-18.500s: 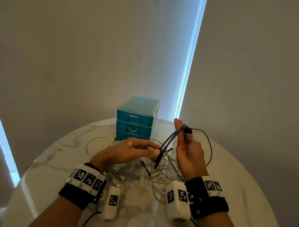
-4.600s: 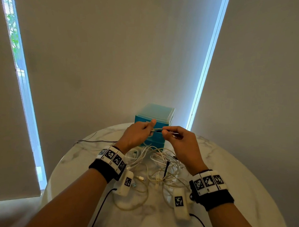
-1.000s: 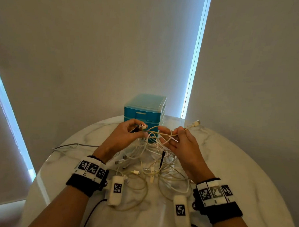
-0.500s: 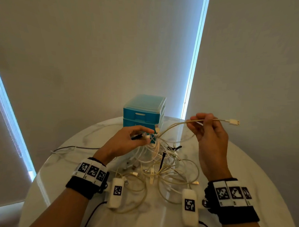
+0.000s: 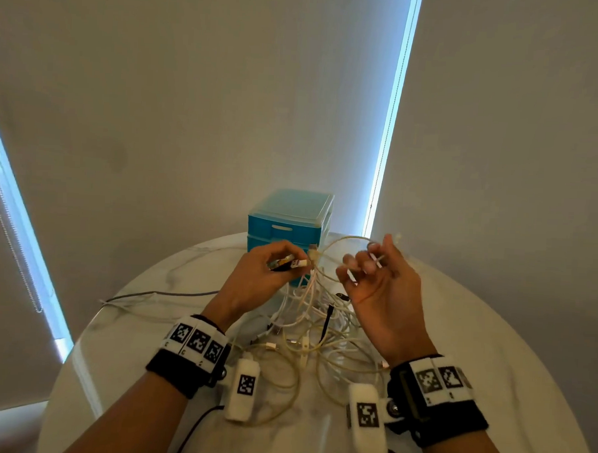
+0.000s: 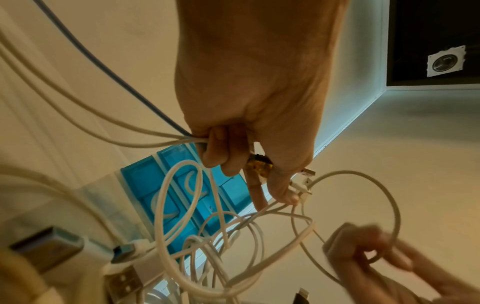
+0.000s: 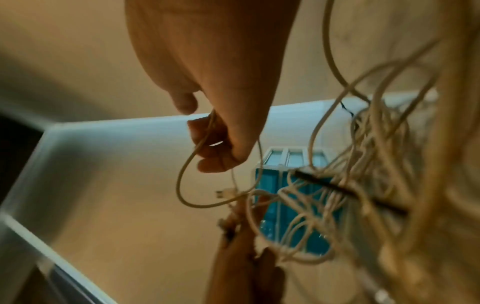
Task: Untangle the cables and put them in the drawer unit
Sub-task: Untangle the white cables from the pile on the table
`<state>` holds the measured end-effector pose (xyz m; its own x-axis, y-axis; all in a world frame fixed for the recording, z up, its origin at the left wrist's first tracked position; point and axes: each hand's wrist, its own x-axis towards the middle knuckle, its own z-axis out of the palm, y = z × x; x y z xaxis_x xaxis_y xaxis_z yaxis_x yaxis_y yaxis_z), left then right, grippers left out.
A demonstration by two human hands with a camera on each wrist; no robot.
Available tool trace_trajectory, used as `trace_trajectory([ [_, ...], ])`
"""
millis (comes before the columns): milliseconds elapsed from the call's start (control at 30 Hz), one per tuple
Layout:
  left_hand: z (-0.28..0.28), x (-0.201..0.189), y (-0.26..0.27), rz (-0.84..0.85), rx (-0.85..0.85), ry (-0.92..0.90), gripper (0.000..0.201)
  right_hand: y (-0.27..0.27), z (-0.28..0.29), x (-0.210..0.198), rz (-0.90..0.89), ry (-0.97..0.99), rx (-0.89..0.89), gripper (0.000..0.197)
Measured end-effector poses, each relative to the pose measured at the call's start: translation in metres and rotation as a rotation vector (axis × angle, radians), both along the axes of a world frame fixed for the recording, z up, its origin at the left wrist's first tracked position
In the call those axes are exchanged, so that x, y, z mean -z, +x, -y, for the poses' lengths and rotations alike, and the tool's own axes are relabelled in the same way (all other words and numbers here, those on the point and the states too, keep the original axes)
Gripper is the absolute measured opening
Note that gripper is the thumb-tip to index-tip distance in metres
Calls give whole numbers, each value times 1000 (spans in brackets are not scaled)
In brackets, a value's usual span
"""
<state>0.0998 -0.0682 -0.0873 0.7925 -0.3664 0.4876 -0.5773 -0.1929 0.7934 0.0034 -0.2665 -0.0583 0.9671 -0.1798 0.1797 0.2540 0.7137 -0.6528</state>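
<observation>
A tangle of white and cream cables (image 5: 320,330) lies on the round marble table (image 5: 490,354), partly lifted. My left hand (image 5: 289,262) grips a bunch of cable ends and plugs (image 6: 301,181) in front of the blue drawer unit (image 5: 291,222), whose drawers look closed. My right hand (image 5: 364,263) is raised, palm toward me, and pinches a cream cable (image 7: 192,162) that arcs in a loop (image 6: 389,201) back to the left hand. The right hand is blurred. A black plug (image 5: 328,313) hangs in the tangle.
A grey cable (image 5: 157,293) trails off to the table's left edge. The drawer unit stands at the table's far edge, against pale roller blinds (image 5: 227,103). Bare tabletop shows on the right.
My right hand has swung back in toward the left hand from its raised reach to the right, so the drawn-out cream cable now curls into a loop. The left hand stays put.
</observation>
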Motion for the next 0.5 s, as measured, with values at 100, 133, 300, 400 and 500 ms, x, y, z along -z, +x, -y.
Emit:
trace_trajectory([
  [100, 1, -1, -1, -11, -11, -15, 7, 3, -7, 9, -59, -720, 304, 42],
  [133, 2, -2, -2, -4, -11, -7, 8, 3, -10, 11, -25, -887, 334, 47],
  [300, 2, -2, -1, 24, -9, 62, 20, -5, -24, 6, 62, -1243, 378, 41],
  [400, 2, 2, 3, 19, -46, 73, 8, -6, -26, 8, 137, -1264, 399, 30],
  [500, -2, 6, 10, -71, -135, 65, 17, -9, -19, -1, 194, -1025, 529, 35],
])
